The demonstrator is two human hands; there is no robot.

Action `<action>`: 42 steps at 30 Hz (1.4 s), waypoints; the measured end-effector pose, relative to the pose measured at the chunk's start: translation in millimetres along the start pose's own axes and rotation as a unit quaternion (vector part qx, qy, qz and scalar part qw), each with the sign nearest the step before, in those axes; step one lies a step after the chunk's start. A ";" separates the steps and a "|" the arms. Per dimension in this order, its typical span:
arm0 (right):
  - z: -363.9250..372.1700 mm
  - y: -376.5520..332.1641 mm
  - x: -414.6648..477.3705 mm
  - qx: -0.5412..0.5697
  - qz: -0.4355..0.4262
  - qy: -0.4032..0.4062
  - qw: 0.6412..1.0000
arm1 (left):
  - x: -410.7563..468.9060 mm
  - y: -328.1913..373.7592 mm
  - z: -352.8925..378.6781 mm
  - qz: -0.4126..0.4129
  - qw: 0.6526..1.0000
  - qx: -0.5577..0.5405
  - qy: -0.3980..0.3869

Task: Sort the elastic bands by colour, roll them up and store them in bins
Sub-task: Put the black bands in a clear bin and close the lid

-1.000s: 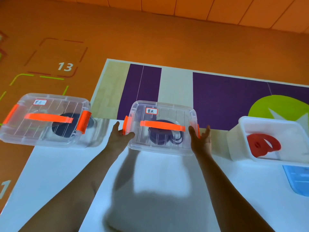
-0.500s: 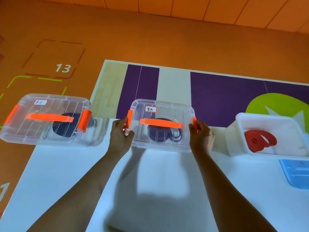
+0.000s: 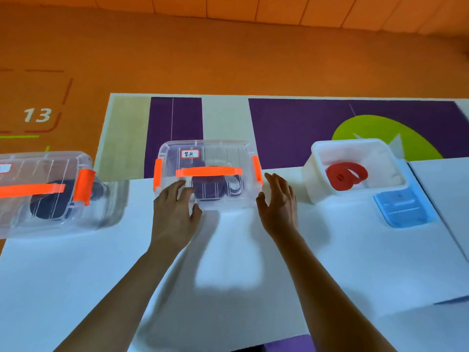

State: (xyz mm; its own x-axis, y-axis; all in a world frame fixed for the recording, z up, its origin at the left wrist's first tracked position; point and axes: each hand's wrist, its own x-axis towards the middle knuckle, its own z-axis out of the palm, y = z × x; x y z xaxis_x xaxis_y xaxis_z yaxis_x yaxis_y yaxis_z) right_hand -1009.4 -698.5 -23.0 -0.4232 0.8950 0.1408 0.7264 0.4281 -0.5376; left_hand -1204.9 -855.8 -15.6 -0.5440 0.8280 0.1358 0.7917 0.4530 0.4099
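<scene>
At the white table's point(image 3: 330, 250) far edge I log the left hand point(image 3: 172, 217) resting loose-fingered on the clear lidded bin point(image 3: 223, 151), right hand point(image 3: 279, 207) released beside it; orange floor point(image 3: 228, 59) beyond.

The person's two forearms are showing bare along their whole visible length, and the left hand point(image 3: 175, 214) and right hand point(image 3: 278, 207) are showing bare too (wrists and fingers alike).

an orange floor point(image 3: 228, 59) is stretching back to a panelled orange wall point(image 3: 253, 8) and carrying a dashed box numbered 13 point(image 3: 37, 115). a purple, beige and green mat point(image 3: 291, 128) is lying beyond the white table point(image 3: 76, 275), which is catching soft shadows.
</scene>
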 end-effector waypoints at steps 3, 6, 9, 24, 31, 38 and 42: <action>-20.0 12.2 -20.7 -0.015 -0.005 0.003 1.000 | -18.1 35.0 6.2 0.037 0.999 -0.008 -0.019; -47.4 28.4 -46.0 -0.028 -0.013 -0.005 1.000 | -40.3 81.4 15.4 0.070 0.996 -0.021 -0.042; -73.8 54.5 -69.0 -0.034 -0.018 -0.021 0.999 | -61.4 127.5 27.8 0.082 0.994 -0.026 -0.064; -180.8 270.2 -144.4 -0.031 0.030 -0.088 0.995 | -165.1 318.0 129.0 0.113 0.988 0.003 -0.104; -207.5 347.9 -98.9 -0.072 0.095 -0.155 0.981 | -144.5 351.7 167.5 0.108 0.983 0.019 -0.145; -213.3 406.5 -25.2 -0.131 0.137 -0.201 0.961 | -104.3 395.5 211.0 0.125 0.979 0.030 -0.157; -209.7 431.1 -1.6 -0.173 0.135 -0.229 0.948 | -96.9 415.5 219.7 0.139 0.980 0.029 -0.140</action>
State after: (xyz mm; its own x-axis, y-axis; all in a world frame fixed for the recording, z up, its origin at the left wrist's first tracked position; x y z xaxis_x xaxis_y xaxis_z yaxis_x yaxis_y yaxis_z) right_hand -582.0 -489.1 -80.6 -0.3294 0.8640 -0.3809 0.9426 0.2775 -0.1857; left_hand -762.2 -675.2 -56.6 -0.2143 0.9765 -0.0222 0.9175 0.2090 0.3384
